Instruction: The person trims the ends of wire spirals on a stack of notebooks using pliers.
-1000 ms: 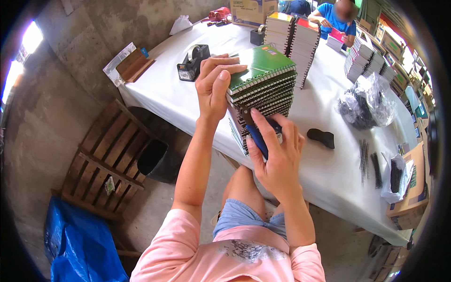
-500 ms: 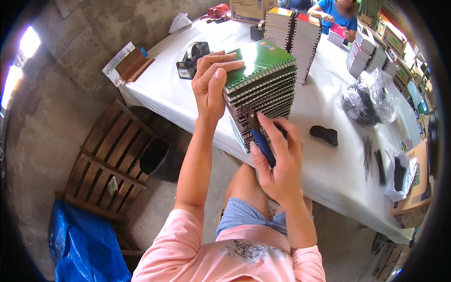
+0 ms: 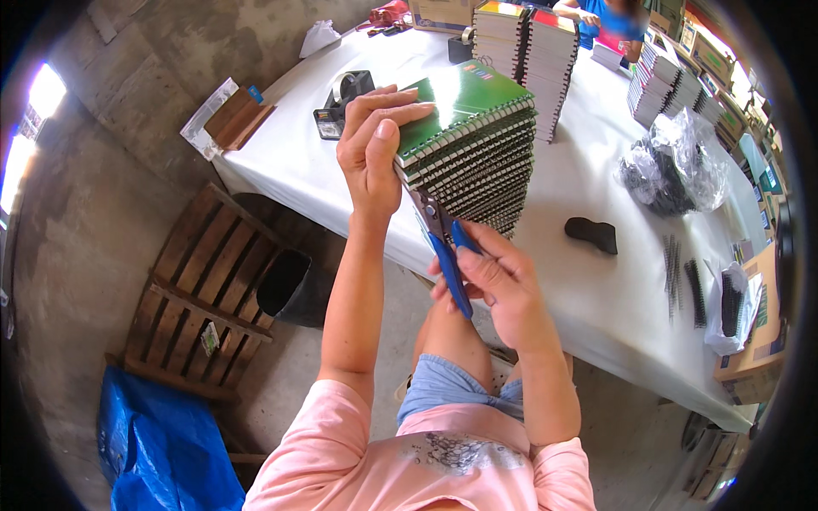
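On the near edge of the table stands a tall stack of spiral-bound notebooks (image 3: 477,173), their black coils facing me. The top notebook (image 3: 467,100) has a shiny green cover. My left hand (image 3: 372,162) rests at the stack's left edge, with its fingers laid over the green cover. In my right hand (image 3: 507,277) is a pair of blue-handled cutting pliers (image 3: 449,262), its handles spread apart. The pliers' jaws are at the near left corner of the stack, by the coil ends. Whether they touch a wire, I cannot tell.
A tape dispenser (image 3: 345,106) stands behind my left hand. Farther back are tall notebook stacks (image 3: 547,72) and a person in blue (image 3: 609,24). To the right lie a black object (image 3: 591,234), a clear plastic bag (image 3: 673,166) and loose black coils (image 3: 694,294). A wooden pallet (image 3: 192,298) is at left.
The pliers have moved down and left along the stack's corner, and their handles are now wider apart. My left hand stays on the top notebook. The whole view has shifted slightly.
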`<state>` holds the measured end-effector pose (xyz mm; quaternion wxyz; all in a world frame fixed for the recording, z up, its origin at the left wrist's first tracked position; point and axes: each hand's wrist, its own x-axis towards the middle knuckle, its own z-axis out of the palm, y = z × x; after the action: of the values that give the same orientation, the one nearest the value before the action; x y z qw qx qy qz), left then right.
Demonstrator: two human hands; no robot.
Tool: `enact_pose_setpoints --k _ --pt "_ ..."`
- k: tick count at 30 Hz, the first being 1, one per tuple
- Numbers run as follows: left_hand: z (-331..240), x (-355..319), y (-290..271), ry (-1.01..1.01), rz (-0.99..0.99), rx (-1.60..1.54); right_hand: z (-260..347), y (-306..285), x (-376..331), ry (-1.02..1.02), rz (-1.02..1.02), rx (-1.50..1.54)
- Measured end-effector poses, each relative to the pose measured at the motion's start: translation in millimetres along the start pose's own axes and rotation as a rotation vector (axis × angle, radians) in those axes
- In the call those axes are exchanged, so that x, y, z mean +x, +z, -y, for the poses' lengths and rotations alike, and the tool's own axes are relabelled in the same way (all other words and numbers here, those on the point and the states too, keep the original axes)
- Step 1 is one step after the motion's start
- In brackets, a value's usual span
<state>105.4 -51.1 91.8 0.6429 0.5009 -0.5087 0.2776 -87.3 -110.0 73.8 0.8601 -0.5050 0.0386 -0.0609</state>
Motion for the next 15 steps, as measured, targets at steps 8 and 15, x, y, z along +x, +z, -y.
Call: enact_pose_setpoints --k 8,15 --pt "-3.9 2.1 0.9 -0.038 -0.009 -0.025 -20.2 -3.1 3.4 -0.889 -0.545 -1.424" --pt "-1.8 3.9 0.4 -0.025 -0.015 -0.02 -20.4 -4.1 9.7 -0.899 -0.518 -1.456"
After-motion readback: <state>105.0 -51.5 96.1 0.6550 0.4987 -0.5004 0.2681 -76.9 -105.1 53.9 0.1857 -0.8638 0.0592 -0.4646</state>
